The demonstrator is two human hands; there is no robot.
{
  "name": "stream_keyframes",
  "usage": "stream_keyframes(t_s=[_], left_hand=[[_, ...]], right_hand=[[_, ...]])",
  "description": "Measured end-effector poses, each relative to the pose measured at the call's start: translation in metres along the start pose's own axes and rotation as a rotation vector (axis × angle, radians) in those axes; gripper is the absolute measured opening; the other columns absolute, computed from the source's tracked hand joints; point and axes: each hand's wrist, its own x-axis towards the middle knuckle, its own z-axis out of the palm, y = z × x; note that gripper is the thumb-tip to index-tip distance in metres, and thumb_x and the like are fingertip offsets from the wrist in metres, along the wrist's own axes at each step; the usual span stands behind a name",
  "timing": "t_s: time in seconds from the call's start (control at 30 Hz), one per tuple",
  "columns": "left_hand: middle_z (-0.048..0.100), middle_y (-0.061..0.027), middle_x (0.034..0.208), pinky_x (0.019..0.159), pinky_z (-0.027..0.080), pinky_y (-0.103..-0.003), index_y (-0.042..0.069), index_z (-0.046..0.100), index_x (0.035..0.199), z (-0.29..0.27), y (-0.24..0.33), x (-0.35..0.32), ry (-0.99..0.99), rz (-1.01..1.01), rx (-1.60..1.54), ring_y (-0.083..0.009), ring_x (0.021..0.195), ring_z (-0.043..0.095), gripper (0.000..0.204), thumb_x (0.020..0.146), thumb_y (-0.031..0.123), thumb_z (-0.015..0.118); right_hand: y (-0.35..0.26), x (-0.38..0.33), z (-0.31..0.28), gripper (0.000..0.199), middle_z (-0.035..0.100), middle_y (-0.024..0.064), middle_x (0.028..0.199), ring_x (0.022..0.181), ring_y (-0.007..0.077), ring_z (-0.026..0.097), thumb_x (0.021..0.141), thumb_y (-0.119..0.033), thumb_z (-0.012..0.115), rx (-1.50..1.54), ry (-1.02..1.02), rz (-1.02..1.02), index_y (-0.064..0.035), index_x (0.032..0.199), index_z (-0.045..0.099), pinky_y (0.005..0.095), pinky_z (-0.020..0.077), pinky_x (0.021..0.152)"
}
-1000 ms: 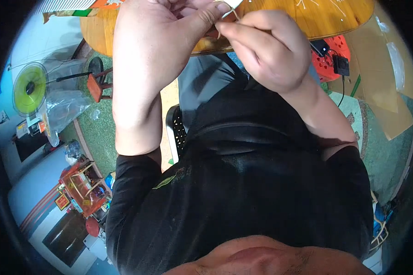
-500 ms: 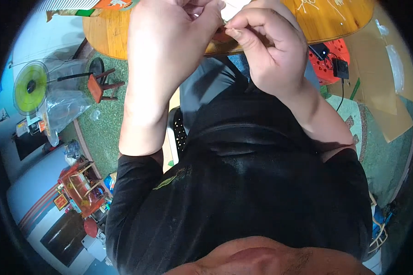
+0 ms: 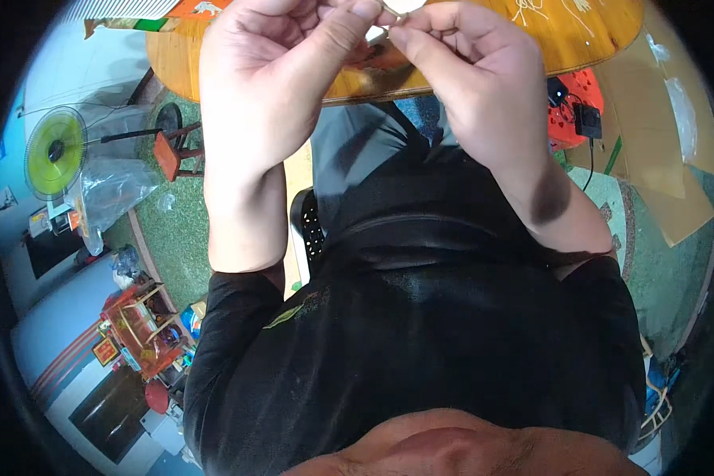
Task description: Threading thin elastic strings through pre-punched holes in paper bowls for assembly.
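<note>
White bit [image 3: 404, 6] between both hands.

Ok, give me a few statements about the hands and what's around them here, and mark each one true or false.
1. Both hands meet at a small white object above the wooden table. True.
2. The left hand rests flat on the floor. False: it is raised, its fingertips pinched against those of the right hand.
3. A green fan stands to the person's left. True.
4. The person wears a white shirt. False: the sleeves are black.
5. An orange-red power strip lies to the right. True.
</note>
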Motion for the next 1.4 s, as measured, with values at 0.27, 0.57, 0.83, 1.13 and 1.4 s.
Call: stream_keyframes(t_s=[0.27,0.57,0.83,1.13,1.4], left_hand=[[0.072,-0.0088,0.099,0.083,0.057,-0.025,-0.005,0.066,0.112,0.0,0.002,0.001,-0.077,0.001,0.003,-0.0121,0.09,0.068,0.014,0.099,-0.004,0.065],[0.068,-0.0033,0.094,0.078,0.051,-0.022,-0.006,0.062,0.116,0.01,0.015,0.001,-0.053,-0.035,0.34,-0.0079,0.088,0.063,0.023,0.094,-0.009,0.068],[0.071,-0.0037,0.089,0.073,0.053,-0.021,-0.007,0.068,0.11,0.008,0.022,0.016,-0.143,-0.14,0.482,-0.007,0.08,0.065,0.015,0.095,-0.006,0.069],[0.073,-0.0058,0.09,0.074,0.056,-0.022,-0.006,0.067,0.099,-0.001,0.007,0.022,-0.168,-0.09,0.283,-0.0082,0.08,0.068,0.003,0.098,-0.004,0.067],[0.072,-0.0063,0.09,0.076,0.056,-0.023,-0.004,0.065,0.102,0.002,0.006,0.024,-0.184,-0.074,0.198,-0.0101,0.081,0.069,0.004,0.098,-0.004,0.065]], right_hand=[[-0.032,0.007,0.0,0.004,0.062,-0.001,0.075,0.062,0.0027,0.052,0.09,0.004,0.07,-0.43,0.136,0.362,0.0032,0.086,0.067,0.0213,0.0393,0.055],[-0.048,0.015,0.006,0.007,0.058,0.007,0.075,0.061,0.0108,0.055,0.083,0.001,0.074,-0.71,0.112,0.276,0.0044,0.081,0.069,0.0269,0.0398,0.055],[-0.041,0.015,-0.001,0.005,0.061,0.0077,0.071,0.061,0.0141,0.057,0.082,0.001,0.075,-0.757,0.059,0.111,0.0039,0.081,0.071,0.0284,0.0414,0.056],[-0.031,0.011,0.002,0.018,0.064,0.0039,0.079,0.066,0.0075,0.059,0.082,0.007,0.076,-0.734,0.198,-0.004,0.0036,0.097,0.067,0.0218,0.0439,0.06],[-0.012,0.012,-0.018,0.026,0.071,0.0061,0.091,0.073,0.0059,0.064,0.087,0.012,0.072,-0.289,0.008,0.144,0.0057,0.111,0.062,0.0191,0.0504,0.066]])
